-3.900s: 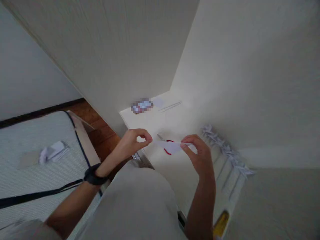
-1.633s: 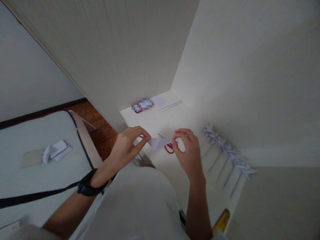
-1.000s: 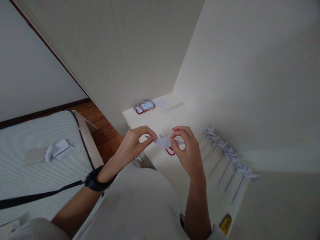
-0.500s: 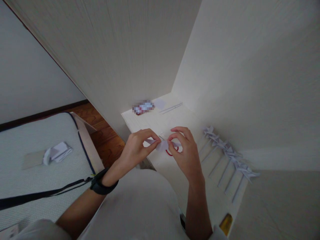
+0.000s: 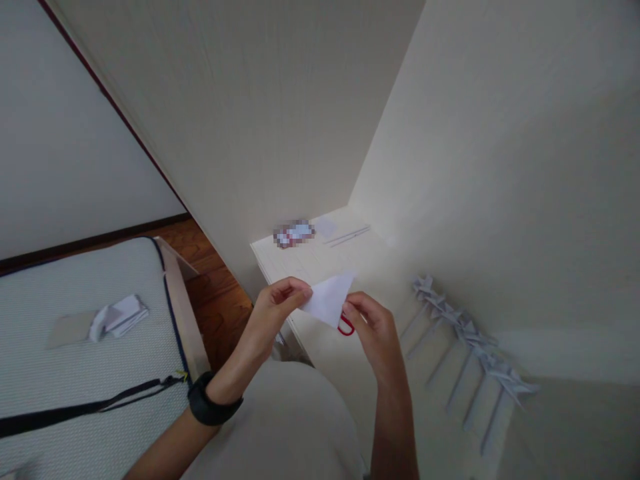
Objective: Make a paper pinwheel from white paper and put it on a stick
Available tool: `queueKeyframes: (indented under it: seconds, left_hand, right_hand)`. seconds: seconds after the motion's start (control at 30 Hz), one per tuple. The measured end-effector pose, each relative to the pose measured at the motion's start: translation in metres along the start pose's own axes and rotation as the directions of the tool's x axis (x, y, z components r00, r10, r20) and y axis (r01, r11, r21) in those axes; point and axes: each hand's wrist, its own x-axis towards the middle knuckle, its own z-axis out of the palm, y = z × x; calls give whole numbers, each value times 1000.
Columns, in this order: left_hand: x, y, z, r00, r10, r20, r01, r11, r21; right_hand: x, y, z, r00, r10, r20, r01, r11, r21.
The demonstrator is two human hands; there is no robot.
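A small white sheet of paper, roughly triangular, is held up above the white desk. My left hand pinches its left corner between thumb and fingers. At the paper's right edge, my right hand has its thumb and fingertips closed on it. Just under that edge a red loop shows on the desk, like a scissors handle, with the rest hidden by the paper and my hand. Several folded paper pieces on thin sticks lie in a row to the right of my right hand.
Two thin sticks and a pale paper square lie at the back of the desk, beside a blurred phone-like object. Walls rise behind and to the right. At left is a mattress with folded white papers and a black strap.
The paper was mostly hidden between my pinching hands; now it is turned to show a broad triangular face. My right-hand fingers have moved to its right edge. The view has tilted slightly.
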Motion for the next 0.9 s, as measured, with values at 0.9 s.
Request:
queueKeyframes:
  seconds: [0.9]
  left_hand:
    - [21, 103, 37, 886, 463, -9, -461, 883, 89]
  right_hand:
    - [42, -97, -5, 912, -270, -309, 293, 956, 31]
